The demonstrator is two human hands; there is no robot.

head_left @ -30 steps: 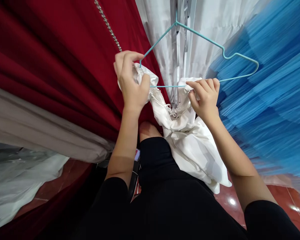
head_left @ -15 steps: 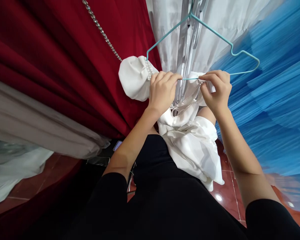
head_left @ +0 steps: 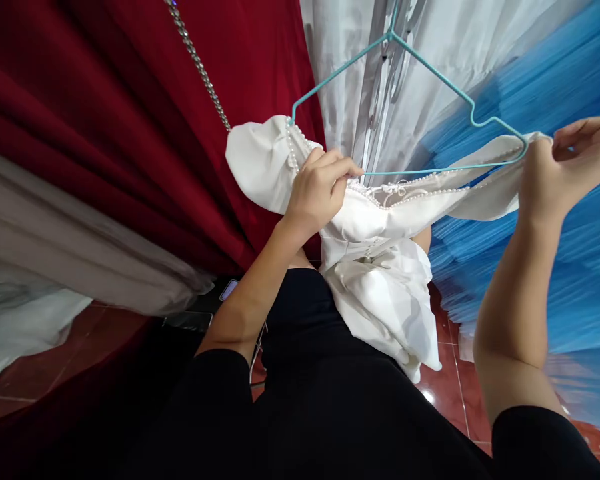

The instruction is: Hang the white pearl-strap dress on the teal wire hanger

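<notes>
A white dress [head_left: 380, 267] with pearl-beaded edges hangs in front of my body. Its left sleeve [head_left: 260, 160] sits over the left end of a teal wire hanger [head_left: 430, 65]. My left hand [head_left: 320, 187] is closed on the dress's neckline and the bottom bar of the hanger. At the far right my right hand [head_left: 565, 160] grips the other sleeve [head_left: 495, 193], which is stretched out around the hanger's right end. The fingertips of my right hand curl together near the sleeve's edge.
Red cloth [head_left: 260, 60] with a jewelled strand [head_left: 200, 63] hangs at the left, above beige cloth [head_left: 80, 227]. Behind the hanger are a metal rack post [head_left: 377, 113] and white fabric. Blue tulle [head_left: 580, 267] fills the right side. Red tiles [head_left: 450, 380] show below.
My right hand has left the hanger's bar and moved right, pulling the right sleeve out over the hanger's end. The neckline is now stretched wide. My left hand has stayed nearly in place.
</notes>
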